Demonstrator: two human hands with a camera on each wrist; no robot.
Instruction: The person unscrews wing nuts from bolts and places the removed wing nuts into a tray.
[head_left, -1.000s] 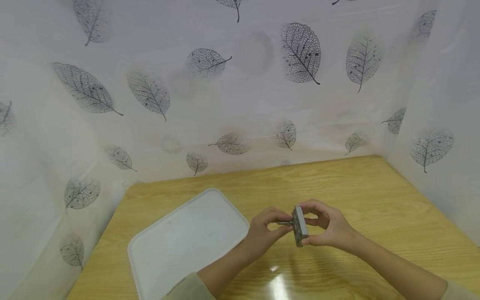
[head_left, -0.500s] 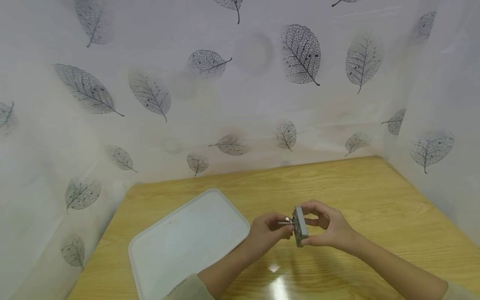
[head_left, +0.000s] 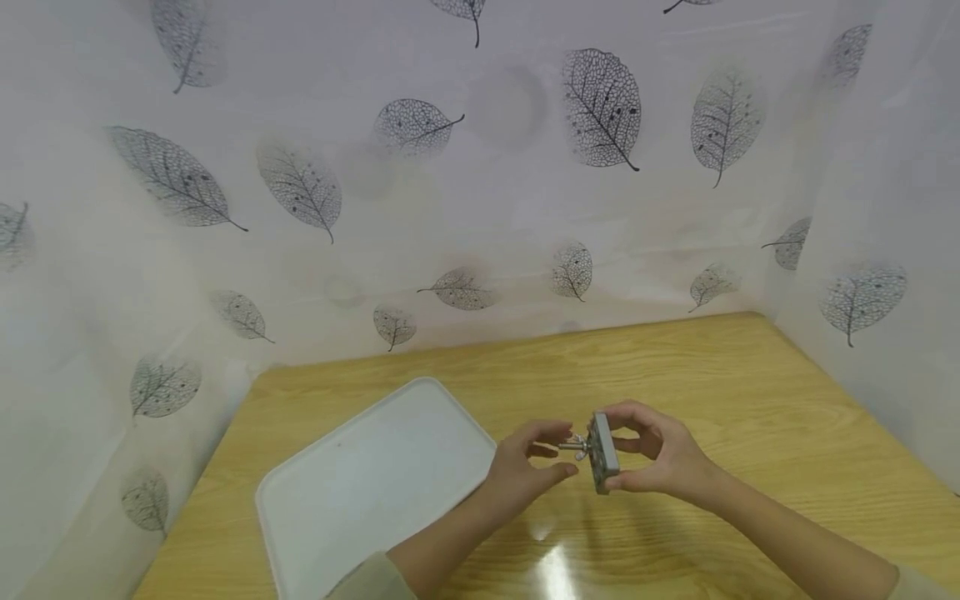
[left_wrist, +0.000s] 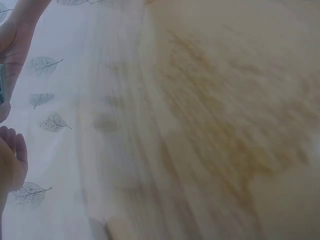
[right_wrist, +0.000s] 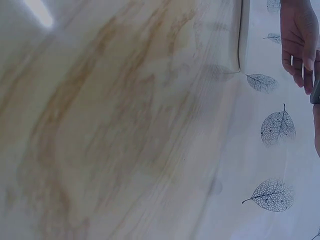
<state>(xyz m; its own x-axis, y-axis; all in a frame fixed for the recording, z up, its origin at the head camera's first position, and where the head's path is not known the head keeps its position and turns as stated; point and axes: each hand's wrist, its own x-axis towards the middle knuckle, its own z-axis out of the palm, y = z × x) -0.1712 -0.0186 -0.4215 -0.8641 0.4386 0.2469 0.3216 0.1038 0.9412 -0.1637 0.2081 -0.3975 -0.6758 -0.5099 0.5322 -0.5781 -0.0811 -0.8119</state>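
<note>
Upright over the table, a grey rectangular block (head_left: 606, 452) is held by my right hand (head_left: 660, 450), thumb at its lower edge and fingers at its upper edge. From its left face a thin metal bolt (head_left: 567, 447) sticks out, with a wing nut (head_left: 581, 455) on it close to the block. My left hand (head_left: 525, 467) is just left of the bolt, thumb and fingers spread apart around its end and holding nothing. In the right wrist view, the left hand (right_wrist: 299, 37) hangs above a corner of the block (right_wrist: 315, 93). The left wrist view shows both hands only at its left edge.
A white tray (head_left: 375, 467) lies at an angle on the wood-grain table (head_left: 697, 375), beside the left forearm. Light wall sheeting with a leaf print (head_left: 480, 192) stands behind the table and at both sides.
The left thumb and fingers were at the wing nut, turned it, and have now spread off it, leaving it in sight. The right hand keeps the block in nearly the same place.
</note>
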